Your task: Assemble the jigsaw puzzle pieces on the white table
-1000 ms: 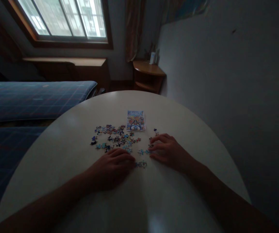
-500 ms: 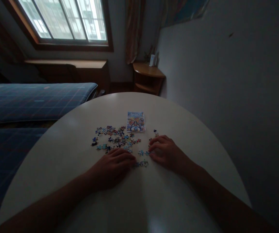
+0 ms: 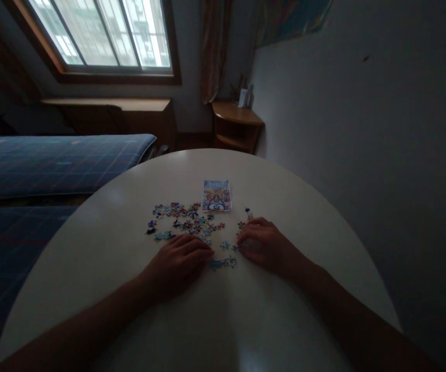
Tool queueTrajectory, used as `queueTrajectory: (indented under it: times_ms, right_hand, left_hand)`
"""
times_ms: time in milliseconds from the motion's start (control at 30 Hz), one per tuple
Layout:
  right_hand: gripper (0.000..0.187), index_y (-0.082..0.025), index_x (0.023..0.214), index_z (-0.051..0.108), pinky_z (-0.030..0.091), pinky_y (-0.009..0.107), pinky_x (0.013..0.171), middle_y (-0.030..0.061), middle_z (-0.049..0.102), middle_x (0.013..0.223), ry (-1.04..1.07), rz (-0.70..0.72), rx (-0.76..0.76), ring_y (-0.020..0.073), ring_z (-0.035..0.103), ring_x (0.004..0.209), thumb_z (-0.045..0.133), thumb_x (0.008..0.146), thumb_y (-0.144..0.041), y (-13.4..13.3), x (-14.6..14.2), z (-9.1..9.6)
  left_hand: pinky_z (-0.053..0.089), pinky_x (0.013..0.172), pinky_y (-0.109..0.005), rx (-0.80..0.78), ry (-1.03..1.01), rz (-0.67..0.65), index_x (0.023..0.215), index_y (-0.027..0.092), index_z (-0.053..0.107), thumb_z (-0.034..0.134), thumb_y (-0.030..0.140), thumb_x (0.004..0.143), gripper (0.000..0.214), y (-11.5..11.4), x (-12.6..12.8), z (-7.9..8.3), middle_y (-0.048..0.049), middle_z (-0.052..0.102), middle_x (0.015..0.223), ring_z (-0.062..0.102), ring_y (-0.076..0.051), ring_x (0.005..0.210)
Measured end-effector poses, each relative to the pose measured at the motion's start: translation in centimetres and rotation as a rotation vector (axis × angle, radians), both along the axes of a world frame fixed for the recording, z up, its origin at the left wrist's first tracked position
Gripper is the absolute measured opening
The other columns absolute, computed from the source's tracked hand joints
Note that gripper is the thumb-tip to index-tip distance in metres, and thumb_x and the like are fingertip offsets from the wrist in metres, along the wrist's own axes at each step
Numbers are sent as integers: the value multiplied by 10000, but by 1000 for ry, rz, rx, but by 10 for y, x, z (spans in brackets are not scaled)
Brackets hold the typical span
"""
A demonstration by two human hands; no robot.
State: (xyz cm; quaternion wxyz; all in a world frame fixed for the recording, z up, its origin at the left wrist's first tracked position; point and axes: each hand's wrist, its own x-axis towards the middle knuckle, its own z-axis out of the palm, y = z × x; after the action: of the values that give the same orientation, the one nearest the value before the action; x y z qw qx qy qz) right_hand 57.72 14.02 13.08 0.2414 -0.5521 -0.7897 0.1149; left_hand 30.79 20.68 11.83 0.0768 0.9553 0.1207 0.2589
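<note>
My left hand (image 3: 182, 258) rests on the table, palm down and fingers loosely out, with nothing visible in it. Its fingertips lie beside a short strip of joined jigsaw puzzle pieces (image 3: 223, 263). Across from it, my right hand (image 3: 259, 240) has its thumb and fingers pinched at a small blue puzzle piece (image 3: 235, 248), which shows only in part at the fingertips. Between the hands lies another light blue puzzle piece (image 3: 225, 245). Several pieces (image 3: 241, 225) sit just behind the right hand, partly hidden by it.
A loose spread of puzzle pieces (image 3: 191, 225) covers the table left of centre. Behind it lies a picture sheet (image 3: 217, 196) with a penguin-like figure. The round white table (image 3: 285, 191) stands between a blue plaid bed (image 3: 63, 160) and the right wall (image 3: 342, 113).
My left hand has drawn back slightly left, showing more of the joined strip. The right hand's fingers have closed together at the blue piece.
</note>
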Motion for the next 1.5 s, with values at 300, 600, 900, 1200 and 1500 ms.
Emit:
queueTrajectory:
  times_ms: [300, 600, 900, 1200, 1500]
  right_hand:
    - [93, -246, 843, 696, 480, 411, 892, 32, 727, 855, 42, -9, -17, 245, 604, 1016, 705, 799, -165, -1, 0, 0]
    - [100, -242, 883, 708, 492, 398, 886, 38, 726, 868, 53, 15, -8, 226, 621, 985, 676, 824, -169, -1, 1, -2]
    - [138, -245, 905, 722, 508, 395, 877, 32, 741, 867, 57, 29, -24, 221, 628, 956, 655, 839, -144, 0, 0, 0]
    - [171, -234, 987, 643, 507, 383, 894, 35, 732, 892, 235, -114, -64, 203, 677, 951, 663, 831, -167, -1, -2, 1]
    - [282, -227, 1078, 625, 543, 368, 815, 30, 756, 872, 620, -207, -306, 208, 726, 840, 709, 824, -315, -16, -37, 11]
  left_hand:
    - [544, 841, -376, 6, -26, 42, 1071, 195, 650, 521, 187, 948, 179, 2, 0, -1, -75, 712, 998, 645, -192, 937]
    - [548, 837, -372, 14, -20, 50, 1057, 195, 656, 536, 195, 941, 167, 2, 0, -2, -73, 711, 989, 645, -193, 931]
    - [555, 815, -376, 33, -34, 64, 1048, 188, 651, 521, 186, 943, 167, 3, 1, -2, -72, 715, 975, 643, -198, 912]
    - [556, 843, -369, 9, -18, 89, 1080, 203, 660, 523, 199, 943, 194, 5, -1, -6, -75, 710, 995, 647, -192, 944]
    - [570, 800, -361, -53, -153, 154, 1178, 200, 587, 604, 256, 927, 258, -3, 7, -5, -56, 724, 979, 665, -195, 897]
